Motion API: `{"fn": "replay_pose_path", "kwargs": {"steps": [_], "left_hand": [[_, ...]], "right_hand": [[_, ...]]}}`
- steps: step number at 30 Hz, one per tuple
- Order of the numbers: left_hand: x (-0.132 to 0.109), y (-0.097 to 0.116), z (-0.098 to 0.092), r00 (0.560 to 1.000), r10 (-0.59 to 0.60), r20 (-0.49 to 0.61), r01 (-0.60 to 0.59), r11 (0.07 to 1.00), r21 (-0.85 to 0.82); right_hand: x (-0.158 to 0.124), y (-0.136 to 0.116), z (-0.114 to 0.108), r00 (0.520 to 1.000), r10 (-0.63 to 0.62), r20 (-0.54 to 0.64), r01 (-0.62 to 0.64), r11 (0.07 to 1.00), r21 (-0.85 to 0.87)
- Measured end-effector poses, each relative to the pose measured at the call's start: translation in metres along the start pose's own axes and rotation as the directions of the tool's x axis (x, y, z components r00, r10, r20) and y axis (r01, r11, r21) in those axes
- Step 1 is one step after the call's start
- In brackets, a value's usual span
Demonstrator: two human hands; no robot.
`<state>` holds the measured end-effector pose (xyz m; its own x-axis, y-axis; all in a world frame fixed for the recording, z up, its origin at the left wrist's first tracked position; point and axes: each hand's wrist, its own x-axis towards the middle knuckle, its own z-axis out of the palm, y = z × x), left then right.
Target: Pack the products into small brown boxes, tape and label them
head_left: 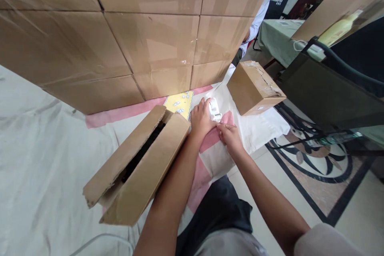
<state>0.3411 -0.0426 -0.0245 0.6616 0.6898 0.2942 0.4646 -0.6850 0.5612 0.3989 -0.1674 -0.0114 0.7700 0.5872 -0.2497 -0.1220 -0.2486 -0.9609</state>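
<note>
My left hand (pixel 200 119) is wrapped around a small white device (pixel 215 111) held just above the cloth-covered floor. Touching the device's lower end, my right hand (pixel 229 135) pinches it with closed fingers. A long open cardboard box (pixel 141 164) lies on its side immediately left of my left forearm, its flaps apart and its inside dark. A small closed cardboard box (pixel 253 87) sits just right of and beyond my hands.
A wall of stacked large cardboard boxes (pixel 144 28) fills the back. A yellow printed sheet (pixel 180 104) lies at its foot on a pink and white cloth (pixel 210 156). A dark stand with cables (pixel 327 92) is at right, with another person's white sleeve (pixel 258 20) behind the boxes.
</note>
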Motion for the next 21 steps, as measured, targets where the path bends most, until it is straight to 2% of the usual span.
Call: {"fn": "replay_pose_path", "kwargs": {"steps": [9,15,21], "left_hand": [[-0.002,0.001,-0.003,1.0,-0.004,0.029,0.004,1.0,-0.001],[-0.005,-0.003,-0.003,0.997,0.019,0.075,-0.014,0.998,-0.065],[-0.007,-0.003,-0.008,0.988,0.011,0.157,0.007,0.993,-0.115]], "right_hand": [[0.016,-0.013,-0.004,0.969,0.211,0.128,-0.212,0.977,-0.01],[0.026,-0.019,-0.007,0.913,0.357,0.197,-0.351,0.934,-0.062],[0.025,-0.021,-0.007,0.912,0.356,0.205,-0.353,0.934,-0.051]]}}
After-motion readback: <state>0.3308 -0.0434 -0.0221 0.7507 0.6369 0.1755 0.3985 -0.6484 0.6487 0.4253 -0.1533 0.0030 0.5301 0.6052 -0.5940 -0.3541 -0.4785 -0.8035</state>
